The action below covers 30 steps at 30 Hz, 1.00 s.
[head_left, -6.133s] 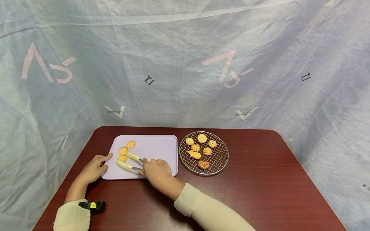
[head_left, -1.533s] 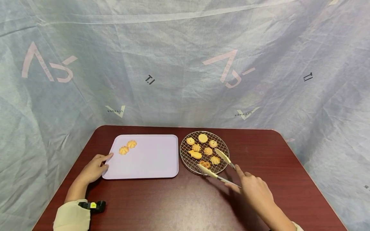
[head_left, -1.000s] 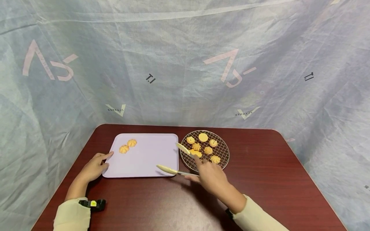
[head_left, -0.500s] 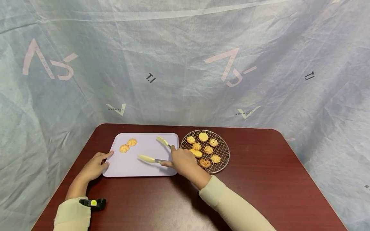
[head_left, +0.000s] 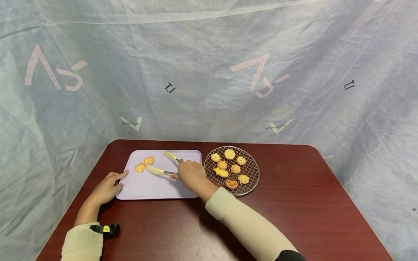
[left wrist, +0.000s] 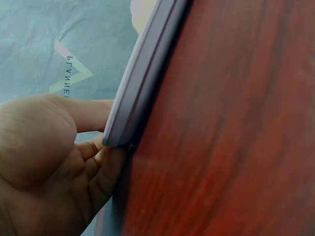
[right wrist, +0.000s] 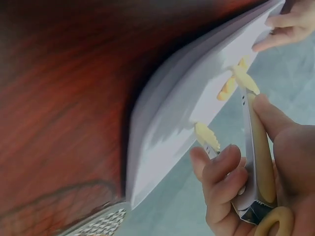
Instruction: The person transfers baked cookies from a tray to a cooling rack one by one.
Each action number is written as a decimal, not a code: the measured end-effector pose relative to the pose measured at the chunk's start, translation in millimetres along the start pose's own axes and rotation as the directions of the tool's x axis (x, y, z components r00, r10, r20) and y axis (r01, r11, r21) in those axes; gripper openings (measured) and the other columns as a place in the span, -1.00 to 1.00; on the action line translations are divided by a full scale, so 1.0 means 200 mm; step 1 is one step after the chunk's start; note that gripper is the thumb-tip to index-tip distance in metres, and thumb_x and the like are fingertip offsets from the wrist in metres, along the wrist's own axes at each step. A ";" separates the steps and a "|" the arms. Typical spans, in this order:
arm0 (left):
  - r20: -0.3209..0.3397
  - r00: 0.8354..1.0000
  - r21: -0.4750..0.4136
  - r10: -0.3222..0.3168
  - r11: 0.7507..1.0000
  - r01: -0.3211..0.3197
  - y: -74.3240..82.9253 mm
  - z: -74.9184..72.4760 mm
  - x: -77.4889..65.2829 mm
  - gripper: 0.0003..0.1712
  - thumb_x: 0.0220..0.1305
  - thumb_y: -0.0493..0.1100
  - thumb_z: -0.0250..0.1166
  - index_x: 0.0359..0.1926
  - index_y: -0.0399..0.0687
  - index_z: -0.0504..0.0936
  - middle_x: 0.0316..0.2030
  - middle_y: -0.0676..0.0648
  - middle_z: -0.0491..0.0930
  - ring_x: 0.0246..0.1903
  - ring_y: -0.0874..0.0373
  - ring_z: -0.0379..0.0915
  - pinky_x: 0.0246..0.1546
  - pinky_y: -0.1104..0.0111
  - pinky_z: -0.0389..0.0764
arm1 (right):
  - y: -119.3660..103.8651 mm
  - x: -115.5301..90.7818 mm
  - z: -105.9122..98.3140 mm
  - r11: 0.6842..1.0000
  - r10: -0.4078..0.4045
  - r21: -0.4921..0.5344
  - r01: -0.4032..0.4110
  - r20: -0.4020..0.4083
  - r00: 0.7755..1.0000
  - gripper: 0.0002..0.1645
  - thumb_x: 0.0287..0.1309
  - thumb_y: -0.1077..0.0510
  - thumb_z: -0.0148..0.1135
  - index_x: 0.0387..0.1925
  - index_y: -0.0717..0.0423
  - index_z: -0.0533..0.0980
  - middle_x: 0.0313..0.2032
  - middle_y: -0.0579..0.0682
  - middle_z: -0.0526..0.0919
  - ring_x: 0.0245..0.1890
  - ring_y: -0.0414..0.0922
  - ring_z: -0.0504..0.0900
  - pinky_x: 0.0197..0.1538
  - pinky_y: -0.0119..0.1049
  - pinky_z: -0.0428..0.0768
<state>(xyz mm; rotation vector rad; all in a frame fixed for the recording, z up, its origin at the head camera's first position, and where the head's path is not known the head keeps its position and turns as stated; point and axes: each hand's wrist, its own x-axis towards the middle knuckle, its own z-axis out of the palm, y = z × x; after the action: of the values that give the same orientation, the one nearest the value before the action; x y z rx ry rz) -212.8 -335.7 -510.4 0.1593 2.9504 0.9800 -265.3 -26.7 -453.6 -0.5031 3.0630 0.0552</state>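
Note:
My right hand (head_left: 192, 173) grips a pair of tongs (head_left: 158, 171) with pale yellow tips, seen close up in the right wrist view. The tongs are spread apart over the lilac tray (head_left: 163, 188), with nothing between the tips. One tip is close to the two flower-shaped cookies, the front one (head_left: 140, 167) and the back one (head_left: 149, 160), at the tray's left. At the tray's left edge my left hand (head_left: 106, 189) holds the rim; in the left wrist view, thumb and fingers are at the rim (left wrist: 130, 83).
Right of the tray stands a round wire rack (head_left: 253, 177) bearing several cookies, among them a pretzel (head_left: 231, 184), a fish-shaped one (head_left: 221, 172) and a flower-shaped one (head_left: 243, 179). Both stand on a dark red wooden table (head_left: 294, 195). A grey cloth (head_left: 202, 90) hangs behind.
A flower-shaped cookie went from the tray to the rack, where the tongs let it go. Then my right hand brought the spread tongs back left over the tray. My left hand stayed put.

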 end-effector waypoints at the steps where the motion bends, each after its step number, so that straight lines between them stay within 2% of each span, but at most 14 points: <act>1: 0.000 1.000 0.002 0.004 1.000 -0.004 0.00 0.00 0.00 -0.38 0.26 -0.39 0.11 0.36 -0.35 0.30 -0.02 -0.37 0.36 -0.20 -0.07 0.32 -0.23 0.20 0.34 | -0.01 0.01 0.00 1.000 0.003 -0.001 -0.003 0.003 1.000 -0.04 0.00 -0.59 0.07 0.26 -0.08 0.47 -0.33 0.02 0.67 -0.46 -0.02 0.60 -0.53 -0.20 0.49; 9: 0.018 1.000 -0.004 -0.016 1.000 0.016 -0.01 0.00 0.01 -0.38 0.27 -0.39 0.12 0.37 -0.34 0.28 -0.01 -0.39 0.35 -0.19 -0.08 0.31 -0.22 0.15 0.36 | -0.10 0.07 0.00 0.998 -0.035 -0.052 0.034 -0.004 0.999 -0.07 0.08 -0.55 0.01 0.35 -0.13 0.40 -0.20 -0.01 0.71 -0.42 -0.03 0.63 -0.51 -0.19 0.50; 11: 0.019 1.000 -0.003 -0.017 1.000 0.017 0.00 0.00 0.01 -0.38 0.28 -0.39 0.13 0.37 -0.34 0.28 -0.01 -0.38 0.34 -0.19 -0.08 0.31 -0.23 0.16 0.36 | -0.12 0.07 -0.01 0.998 -0.033 -0.055 0.032 -0.006 0.999 -0.11 0.09 -0.53 0.02 0.30 -0.13 0.44 -0.21 -0.03 0.71 -0.41 -0.03 0.63 -0.53 -0.20 0.48; 17: 0.016 1.000 -0.008 -0.023 1.000 0.023 0.01 0.00 0.01 -0.38 0.28 -0.40 0.12 0.37 -0.34 0.29 -0.03 -0.37 0.35 -0.20 -0.08 0.31 -0.23 0.16 0.36 | -0.14 0.07 0.00 0.995 -0.063 -0.077 0.059 -0.051 0.997 -0.36 0.14 -0.46 0.05 0.01 -0.16 0.55 -0.32 -0.09 0.68 -0.40 -0.08 0.64 -0.54 -0.20 0.48; 30: 0.015 1.000 -0.010 -0.012 1.000 0.013 0.01 0.00 0.00 -0.39 0.27 -0.40 0.12 0.36 -0.36 0.30 -0.04 -0.36 0.36 -0.21 -0.06 0.31 -0.21 0.15 0.37 | -0.11 0.05 0.01 0.994 -0.099 -0.049 0.095 -0.099 0.990 -0.43 0.18 -0.43 0.05 -0.04 -0.16 0.57 -0.37 -0.08 0.67 -0.44 -0.09 0.61 -0.53 -0.20 0.48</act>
<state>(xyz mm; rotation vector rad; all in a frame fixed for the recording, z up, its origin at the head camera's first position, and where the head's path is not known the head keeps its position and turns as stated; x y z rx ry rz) -213.0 -334.1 -508.5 0.1472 2.9287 0.9882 -266.8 -50.3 -457.6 -0.6769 3.1361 0.0977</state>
